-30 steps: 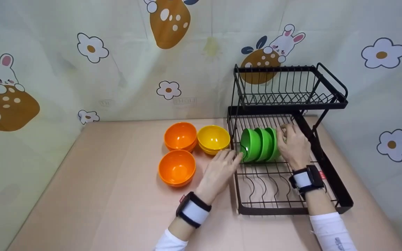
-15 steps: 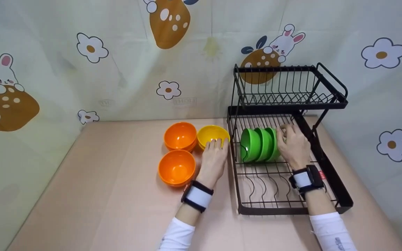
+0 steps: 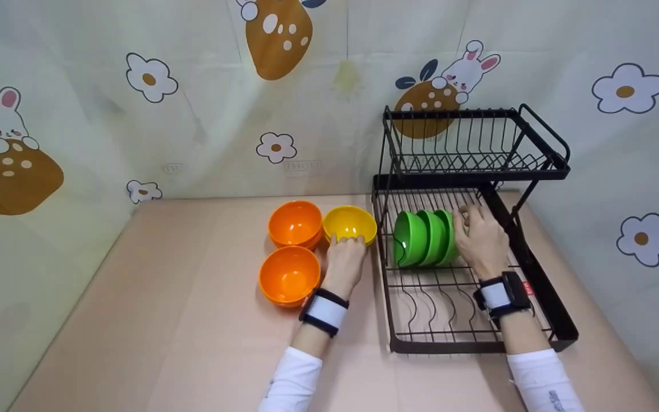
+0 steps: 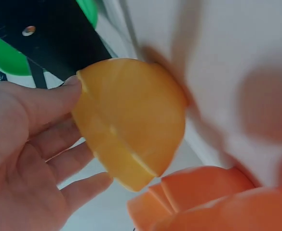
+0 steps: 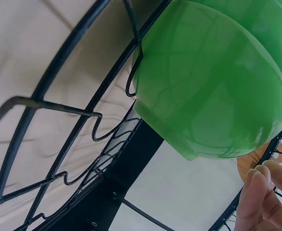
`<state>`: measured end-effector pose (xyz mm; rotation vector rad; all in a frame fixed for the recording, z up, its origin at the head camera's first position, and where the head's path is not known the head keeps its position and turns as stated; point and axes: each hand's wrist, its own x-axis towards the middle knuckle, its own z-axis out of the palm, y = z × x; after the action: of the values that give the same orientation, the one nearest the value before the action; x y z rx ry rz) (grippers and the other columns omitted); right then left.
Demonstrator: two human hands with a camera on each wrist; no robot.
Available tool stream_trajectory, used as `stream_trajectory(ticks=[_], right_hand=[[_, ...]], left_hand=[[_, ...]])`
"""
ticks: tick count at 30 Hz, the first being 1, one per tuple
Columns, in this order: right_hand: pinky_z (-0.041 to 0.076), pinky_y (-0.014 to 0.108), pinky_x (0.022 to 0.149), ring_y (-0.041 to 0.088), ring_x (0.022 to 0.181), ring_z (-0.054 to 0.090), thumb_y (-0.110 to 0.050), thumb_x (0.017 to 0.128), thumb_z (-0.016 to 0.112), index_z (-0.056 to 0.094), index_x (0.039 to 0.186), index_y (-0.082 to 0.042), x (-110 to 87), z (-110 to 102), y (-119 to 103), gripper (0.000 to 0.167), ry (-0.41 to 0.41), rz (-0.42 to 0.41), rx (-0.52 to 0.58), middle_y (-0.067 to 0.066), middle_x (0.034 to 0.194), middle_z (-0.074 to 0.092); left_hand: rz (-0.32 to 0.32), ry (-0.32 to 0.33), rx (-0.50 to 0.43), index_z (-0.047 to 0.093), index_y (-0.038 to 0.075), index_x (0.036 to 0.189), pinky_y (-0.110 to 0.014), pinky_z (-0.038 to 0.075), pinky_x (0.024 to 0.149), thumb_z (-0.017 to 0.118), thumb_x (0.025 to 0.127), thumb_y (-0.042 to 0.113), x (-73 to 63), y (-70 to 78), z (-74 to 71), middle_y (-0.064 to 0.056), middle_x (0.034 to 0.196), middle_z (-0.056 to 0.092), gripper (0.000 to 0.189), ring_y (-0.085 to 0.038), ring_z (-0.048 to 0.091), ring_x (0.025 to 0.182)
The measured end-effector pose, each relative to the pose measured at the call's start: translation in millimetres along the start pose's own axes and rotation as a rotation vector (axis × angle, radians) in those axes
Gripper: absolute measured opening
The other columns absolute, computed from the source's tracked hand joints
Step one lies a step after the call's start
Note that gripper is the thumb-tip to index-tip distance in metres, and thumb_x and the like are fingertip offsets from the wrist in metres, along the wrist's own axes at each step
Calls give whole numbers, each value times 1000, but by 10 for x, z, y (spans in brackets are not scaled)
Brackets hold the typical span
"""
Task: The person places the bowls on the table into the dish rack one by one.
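Two yellow bowls are nested on the table; my left hand (image 3: 345, 263) pinches the near rim of the upper yellow bowl (image 3: 349, 220). In the left wrist view the thumb presses that bowl's edge (image 4: 113, 151), and part of the fingers is hidden behind it. Three green bowls (image 3: 411, 239) stand on edge in a row on the lower tier of the black dish rack (image 3: 449, 346). Beside the rightmost one is my right hand (image 3: 483, 243), its fingers loosely bent. The right wrist view shows these fingertips (image 5: 259, 174) close to the green bowl (image 5: 213, 86), not curled round it.
Orange bowls stand left of the yellow ones, a back stack (image 3: 295, 222) and a front stack (image 3: 289, 274). The rack's upper tier (image 3: 481, 171) overhangs the back of its lower tier. A patterned curtain (image 3: 209, 126) hangs behind the table (image 3: 135, 320).
My left hand has moved left from the rack's edge to the yellow bowls, and its fingers have bent over the near rim. The right hand and the green bowls have stayed put.
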<state>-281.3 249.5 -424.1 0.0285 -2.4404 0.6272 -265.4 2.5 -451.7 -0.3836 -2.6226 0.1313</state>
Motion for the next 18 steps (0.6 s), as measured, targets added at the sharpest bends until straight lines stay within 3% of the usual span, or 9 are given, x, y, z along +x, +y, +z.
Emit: stream_trajectory(ticks=[6, 13, 18], right_hand=[[51, 51, 60, 37, 73, 64, -35, 97, 47, 64, 105, -2, 3, 5, 14, 38, 12, -8, -3, 19, 94, 64], [51, 52, 62, 36, 77, 64, -34, 97, 47, 64, 105, -2, 0, 4, 15, 37, -5, 1, 3, 19, 98, 64], [52, 52, 63, 37, 78, 65, -37, 97, 46, 64, 107, -3, 7, -9, 10, 38, -16, 2, -2, 19, 99, 64]], left_hand=[[3, -60, -12, 71, 14, 97, -37, 50, 94, 68, 82, 10, 38, -32, 18, -2, 81, 72, 16, -19, 68, 76], [2, -16, -44, 72, 14, 86, -33, 56, 78, 71, 81, 14, 66, -65, 36, -2, 75, 70, 6, -18, 67, 68], [6, -41, -75, 72, 14, 88, -33, 56, 71, 70, 81, 14, 80, -91, 41, -3, 77, 71, 7, -20, 67, 69]])
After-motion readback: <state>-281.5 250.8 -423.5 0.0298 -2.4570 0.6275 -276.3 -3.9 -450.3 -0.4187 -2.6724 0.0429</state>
